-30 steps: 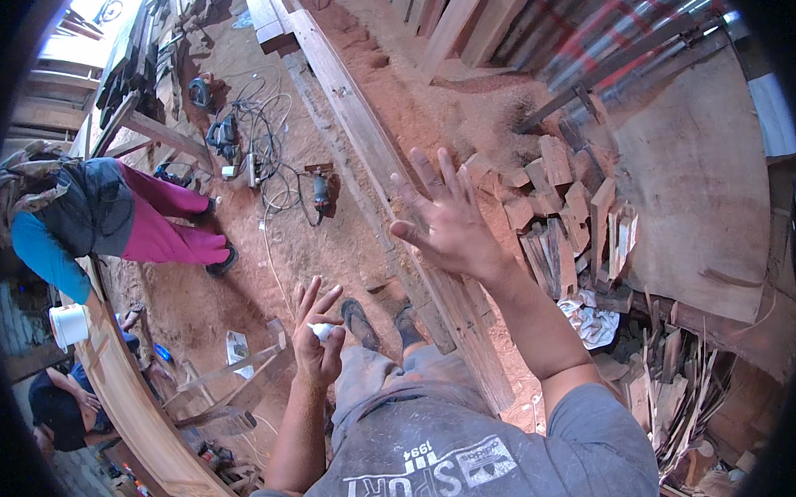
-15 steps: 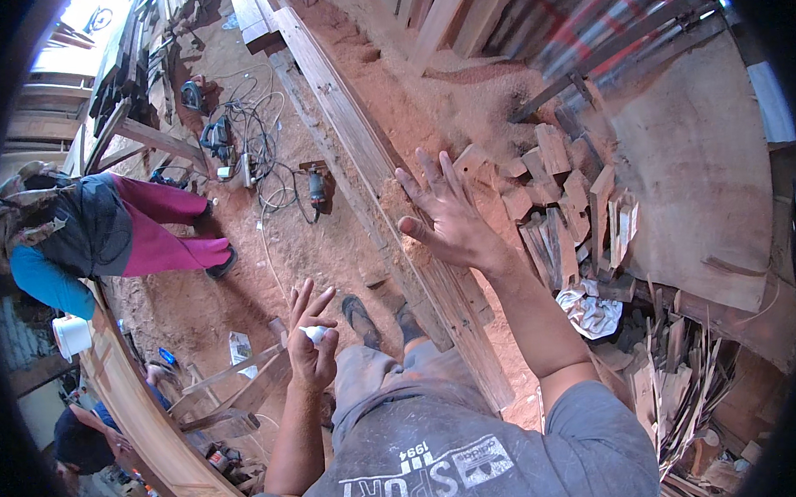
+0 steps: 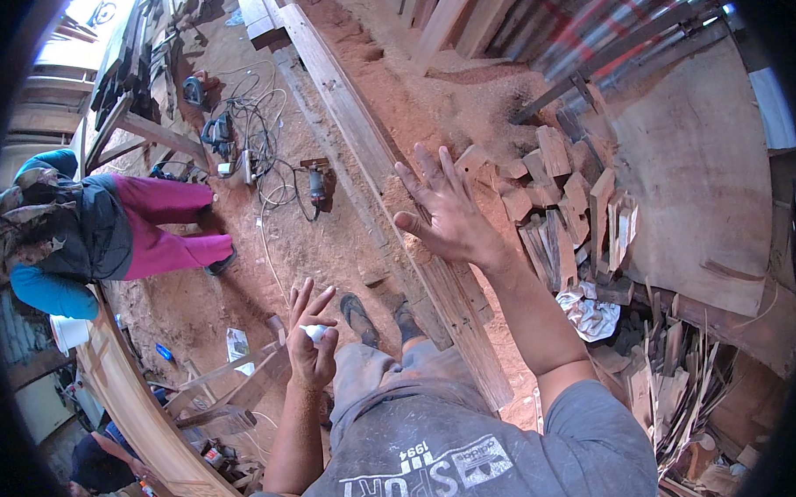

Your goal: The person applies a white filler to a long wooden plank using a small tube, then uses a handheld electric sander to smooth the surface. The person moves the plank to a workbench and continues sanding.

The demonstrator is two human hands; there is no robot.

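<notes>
R hand (image 3: 449,213) is spreading flat, fingers wide apart, palm down over a long plank (image 3: 387,187) running from 12 o'clock toward frame center; whether palm is touching wood cannot be told. L hand (image 3: 312,339) is pinching a small white piece (image 3: 313,333) betw. thumb and fingers, at approx. 7 o'clock from R hand, well apart from the plank. Offcuts (image 3: 563,199) are lying stacked at 3 o'clock of R hand. A power tool (image 3: 317,186) w/ cables is sitting on the sawdust floor at 9 o'clock. Another person (image 3: 108,232) is bending over at far 9 o'clock.
</notes>
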